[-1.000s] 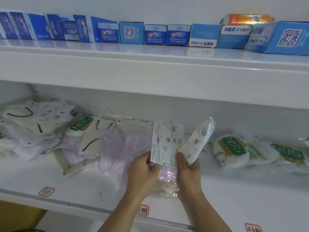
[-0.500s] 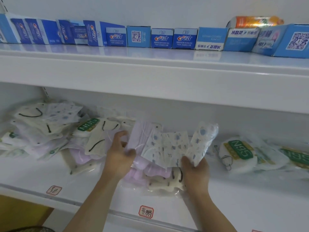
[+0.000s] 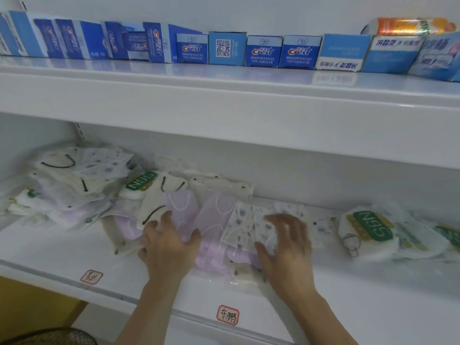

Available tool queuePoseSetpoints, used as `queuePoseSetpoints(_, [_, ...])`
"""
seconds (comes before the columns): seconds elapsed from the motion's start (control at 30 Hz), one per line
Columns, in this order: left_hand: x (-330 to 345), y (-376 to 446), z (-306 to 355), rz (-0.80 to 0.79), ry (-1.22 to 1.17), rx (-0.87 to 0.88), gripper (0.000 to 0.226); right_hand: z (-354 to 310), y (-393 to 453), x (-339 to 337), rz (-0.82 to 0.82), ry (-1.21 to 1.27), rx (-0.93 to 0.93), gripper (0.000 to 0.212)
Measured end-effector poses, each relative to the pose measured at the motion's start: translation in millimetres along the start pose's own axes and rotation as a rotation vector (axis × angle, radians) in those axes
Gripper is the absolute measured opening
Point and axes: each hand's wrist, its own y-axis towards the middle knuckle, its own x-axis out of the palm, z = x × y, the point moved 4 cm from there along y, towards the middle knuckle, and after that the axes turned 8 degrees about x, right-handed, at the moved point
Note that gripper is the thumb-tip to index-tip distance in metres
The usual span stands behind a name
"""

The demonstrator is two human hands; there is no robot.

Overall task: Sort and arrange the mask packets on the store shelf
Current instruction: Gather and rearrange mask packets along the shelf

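We see a white store shelf (image 3: 62,255) that holds many mask packets. At its middle lie the soft purple mask packets in clear plastic (image 3: 214,220). Our left hand (image 3: 169,245) rests flat on them, fingers (image 3: 165,217) spread and straight, holding nothing. Just right of the purple packets lie the white mask packets with small blue spots (image 3: 249,225). Our right hand (image 3: 286,242) presses down on those with loose, open fingers. Left of the purple packets sits a messy heap of white and cream mask packets (image 3: 74,185). Far right of them lie the white packets with green N95 labels (image 3: 368,227). On the white upper shelf (image 3: 224,95) above stands a row of blue toothpaste boxes (image 3: 263,51).

Half a second ago our right hand held the spotted packets up like a fan. Now they lie flat on the shelf and the hand has let go. Our left hand has moved a bit to the right.
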Motion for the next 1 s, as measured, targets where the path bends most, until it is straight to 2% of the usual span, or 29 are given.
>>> queuePoseSetpoints(0.07, [2,-1,-5,-0.023,-0.131,-0.004,0.087,-2,-2,18,-0.205,-0.112,-0.001,0.058])
queuePoseSetpoints(0.13, [4,3,-6,-0.053,-0.295,-0.014,0.089,6,-1,30,-0.302,-0.136,0.076,0.058])
queuePoseSetpoints(0.23, [5,9,3,-0.136,-0.448,-0.066,0.084,16,2,31,-0.259,-0.074,0.101,0.043])
queuePoseSetpoints(0.33, [9,8,15,-0.192,-0.454,-0.053,0.038,21,6,26,-0.239,0.031,0.158,0.022])
queuePoseSetpoints(0.37, [12,8,20,-0.224,-0.456,-0.046,0.036,22,6,26,-0.233,0.062,0.180,0.020])
queuePoseSetpoints(0.47, [17,10,33,-0.357,-0.470,-0.034,0.051,23,9,23,-0.194,0.154,0.233,0.028])
queuePoseSetpoints(0.53, [21,12,41,-0.415,-0.463,-0.004,0.060,28,10,23,-0.182,0.234,0.289,0.024])
queuePoseSetpoints(0.67, [29,12,52,-0.491,-0.543,-0.005,0.057,31,14,21,-0.165,0.290,0.351,0.022])
queuePoseSetpoints(0.8, [33,12,58,-0.493,-0.588,0.030,0.059,31,13,20,-0.166,0.290,0.377,0.023])
queuePoseSetpoints(0.93, [27,15,47,-0.452,-0.674,-0.022,0.039,33,14,19,-0.120,0.303,0.383,0.022])
queuePoseSetpoints(1.0, [18,18,33,-0.398,-0.697,-0.059,0.048,33,13,18,-0.097,0.312,0.406,0.021])
